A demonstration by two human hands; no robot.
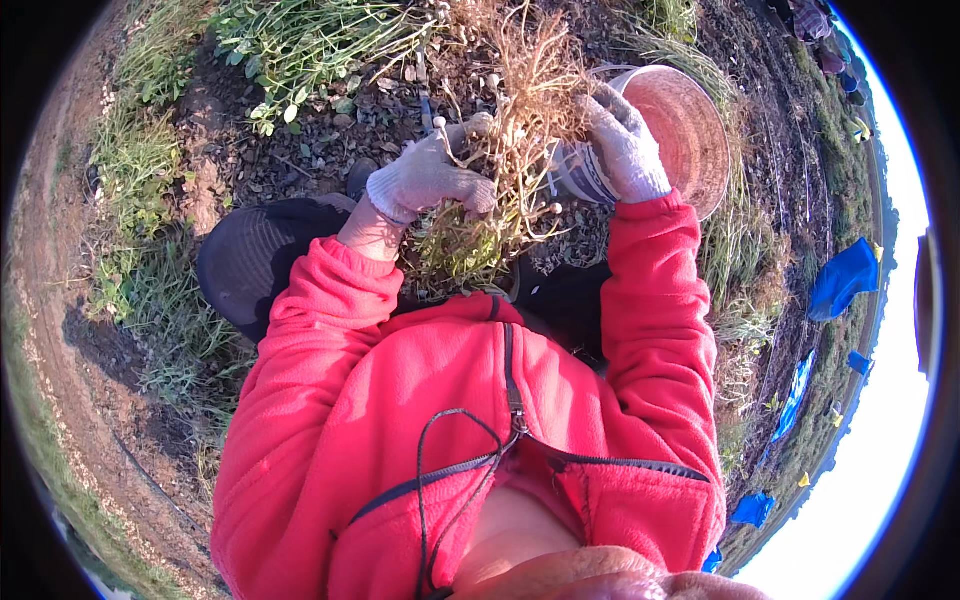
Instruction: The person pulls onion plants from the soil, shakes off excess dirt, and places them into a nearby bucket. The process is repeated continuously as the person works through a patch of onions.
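Note:
A bundle of uprooted peanut plants (517,161) hangs upside down in front of me, tan roots up and green leaves down towards my lap. A few pale pods sit among its stems. My left hand (431,172), in a whitish knit glove, grips the bundle from the left, thumb across the stems. On the other side my right hand (626,146), gloved the same way, has its fingers curled into the roots; some fingertips are hidden. Just behind that hand, a white plastic bucket (709,97) leans with its mouth facing me, its inside stained reddish with soil.
Pulled green plants (322,52) lie on dark, leaf-strewn soil ahead of me, and more plants (150,217) form a row at left. Cut stems lie right of the bucket. Blue sheets or bags (844,281) dot the field at far right, with people at the upper right edge.

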